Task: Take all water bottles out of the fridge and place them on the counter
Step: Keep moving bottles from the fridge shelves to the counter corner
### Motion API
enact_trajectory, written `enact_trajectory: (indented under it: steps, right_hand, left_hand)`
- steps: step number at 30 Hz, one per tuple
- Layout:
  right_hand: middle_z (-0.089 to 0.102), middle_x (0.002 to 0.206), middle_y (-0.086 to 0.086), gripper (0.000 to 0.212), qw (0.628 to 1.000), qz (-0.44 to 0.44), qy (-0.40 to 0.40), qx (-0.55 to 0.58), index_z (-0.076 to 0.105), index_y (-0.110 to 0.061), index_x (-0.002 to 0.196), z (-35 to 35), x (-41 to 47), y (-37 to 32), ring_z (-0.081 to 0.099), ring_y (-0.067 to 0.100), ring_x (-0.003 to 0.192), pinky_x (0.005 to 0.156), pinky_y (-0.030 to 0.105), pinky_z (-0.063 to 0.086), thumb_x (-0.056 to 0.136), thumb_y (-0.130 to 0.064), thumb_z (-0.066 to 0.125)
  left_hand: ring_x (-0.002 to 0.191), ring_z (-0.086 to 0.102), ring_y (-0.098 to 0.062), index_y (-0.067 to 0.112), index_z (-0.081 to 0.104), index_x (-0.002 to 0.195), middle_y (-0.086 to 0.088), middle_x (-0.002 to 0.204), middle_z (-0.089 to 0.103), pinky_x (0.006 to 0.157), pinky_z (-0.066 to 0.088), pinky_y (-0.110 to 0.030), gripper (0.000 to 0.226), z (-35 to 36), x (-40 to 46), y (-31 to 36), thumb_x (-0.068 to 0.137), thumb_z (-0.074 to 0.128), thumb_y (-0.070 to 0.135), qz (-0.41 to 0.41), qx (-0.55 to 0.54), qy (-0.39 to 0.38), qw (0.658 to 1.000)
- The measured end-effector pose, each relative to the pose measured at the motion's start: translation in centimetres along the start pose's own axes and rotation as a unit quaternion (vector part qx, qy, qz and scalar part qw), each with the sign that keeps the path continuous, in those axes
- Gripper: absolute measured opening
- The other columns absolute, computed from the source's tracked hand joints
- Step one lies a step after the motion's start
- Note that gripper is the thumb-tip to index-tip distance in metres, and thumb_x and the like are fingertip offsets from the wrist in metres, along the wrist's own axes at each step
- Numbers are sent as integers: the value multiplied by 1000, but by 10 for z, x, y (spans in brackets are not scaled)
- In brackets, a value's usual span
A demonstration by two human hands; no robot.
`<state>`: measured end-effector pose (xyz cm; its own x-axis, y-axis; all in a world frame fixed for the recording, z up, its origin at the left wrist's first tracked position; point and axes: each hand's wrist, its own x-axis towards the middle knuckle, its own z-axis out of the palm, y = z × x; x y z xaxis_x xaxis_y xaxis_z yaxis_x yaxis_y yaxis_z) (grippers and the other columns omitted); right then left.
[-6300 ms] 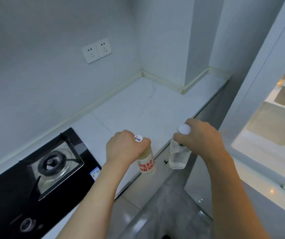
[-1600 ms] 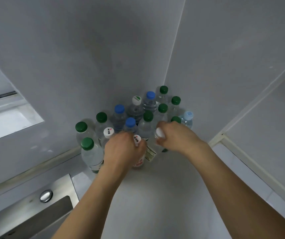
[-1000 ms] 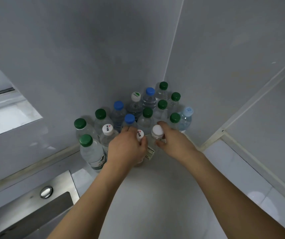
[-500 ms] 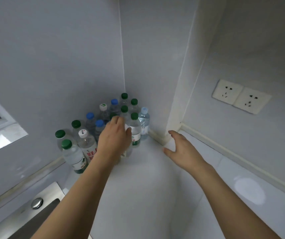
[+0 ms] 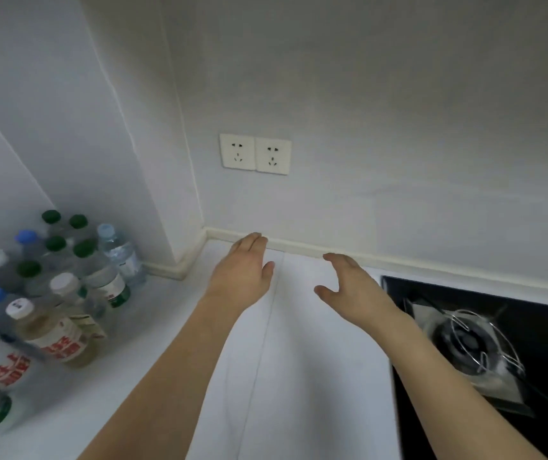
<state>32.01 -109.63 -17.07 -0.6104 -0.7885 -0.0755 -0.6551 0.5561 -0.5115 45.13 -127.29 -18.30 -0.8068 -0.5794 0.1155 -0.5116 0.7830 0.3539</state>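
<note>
both your hands are free: left hand [image 5: 242, 275] and right hand [image 5: 352, 287] spread flat over the counter [image 5: 299, 376], gripping nothing. the water bottles [image 5: 63, 293] stand packed in the far-left corner. risk: a careless elbow swing left could topple that tight cluster. stove [image 5: 485, 343] sits just right of your right forearm.

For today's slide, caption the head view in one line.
Both hands, left and right, empty above the counter; bottles clustered in the corner.

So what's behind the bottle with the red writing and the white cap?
Behind the yellowish plastic bottle with red writing stand more clear bottles with green, blue and white caps, reaching the wall corner. Their lower parts are covered.
</note>
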Motion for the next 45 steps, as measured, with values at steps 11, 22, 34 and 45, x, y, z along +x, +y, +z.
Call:
enact_trajectory:
  steps: [11,22,34,45]
  right_hand:
    - [33,152,-1,64,986,118,117,23,33,-17,147,-106,-142,148,41,18,133,104,26,33,90,-28,61]
    - [34,152,1,67,942,252,221,17,32,-18,148,-194,-349,292,48,18,127,101,30,39,91,-35,62]
    - [34,152,0,62,865,383,325,8,33,-18,147,-244,-511,394,39,18,134,103,25,32,91,-32,58]
    - [35,152,2,64,794,482,371,-3,34,-17,147,-283,-586,493,37,18,136,108,29,31,90,-32,60]
  left_hand:
    - [145,25,-18,15,31,151,0,160,27,111,32,-34,54,52,-15,216,102,44,33,168,-3,-44,985]
    - [143,30,-20,15,32,151,-1,158,31,113,35,-36,55,113,-93,469,101,46,34,360,-19,-90,928]
    - [137,36,-22,13,39,145,-3,153,37,106,41,-39,50,170,-166,673,99,47,31,520,-35,-128,844]
    - [140,31,-20,14,35,149,-1,157,31,108,35,-35,52,237,-179,813,101,45,31,609,-40,-163,775]
